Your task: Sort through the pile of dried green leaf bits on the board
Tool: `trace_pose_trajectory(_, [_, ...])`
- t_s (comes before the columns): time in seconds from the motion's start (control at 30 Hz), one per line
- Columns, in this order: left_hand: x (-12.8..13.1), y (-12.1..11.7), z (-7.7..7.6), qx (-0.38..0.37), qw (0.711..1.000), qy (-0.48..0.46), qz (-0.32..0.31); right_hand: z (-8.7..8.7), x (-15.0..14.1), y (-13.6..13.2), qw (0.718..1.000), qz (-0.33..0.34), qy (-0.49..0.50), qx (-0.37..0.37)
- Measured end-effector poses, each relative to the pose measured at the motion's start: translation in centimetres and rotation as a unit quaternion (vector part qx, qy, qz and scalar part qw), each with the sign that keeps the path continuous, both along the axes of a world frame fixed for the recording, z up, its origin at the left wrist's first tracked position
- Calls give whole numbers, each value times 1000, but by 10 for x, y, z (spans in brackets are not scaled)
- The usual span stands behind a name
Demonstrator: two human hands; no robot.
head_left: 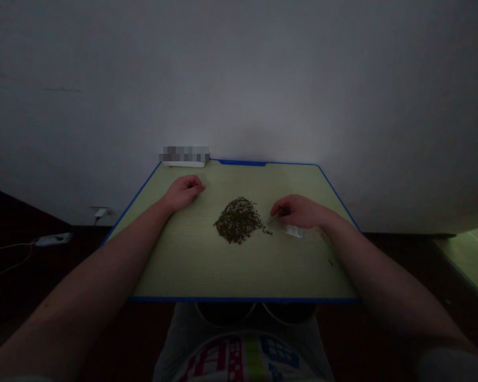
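Observation:
A loose pile of small dark greenish-brown grains (238, 222) lies in the middle of the pale table (191, 265), a few strays at its right edge. My left hand (185, 192) rests to the left of the pile, fingers curled and thumb pressed against them. Whether anything is in that hand is hidden. To the right of the pile, my right hand (297, 211) has its fingers closed at a flat clear plastic bag (291, 231), which sticks out below the fingers. The bag's upper part is covered by the hand.
At the table's back left corner stands a white box-like object (185, 157), partly blurred. A blue rim edges the table, and a grey wall (239, 79) rises behind it. A power strip (53, 240) with cords lies at left. A small dark bit (330, 262) lies near my right forearm.

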State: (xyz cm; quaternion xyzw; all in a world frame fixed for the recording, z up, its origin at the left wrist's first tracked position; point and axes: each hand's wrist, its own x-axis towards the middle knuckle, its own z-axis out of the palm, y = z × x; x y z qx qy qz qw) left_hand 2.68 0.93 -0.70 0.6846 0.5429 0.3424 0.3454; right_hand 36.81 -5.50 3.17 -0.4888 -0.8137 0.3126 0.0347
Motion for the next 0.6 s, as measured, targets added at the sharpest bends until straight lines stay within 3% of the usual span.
trace_pose_trajectory(0.6, [1,-1,2,-3,1000,-4,3,-2,-5,-1,999,30,5,14])
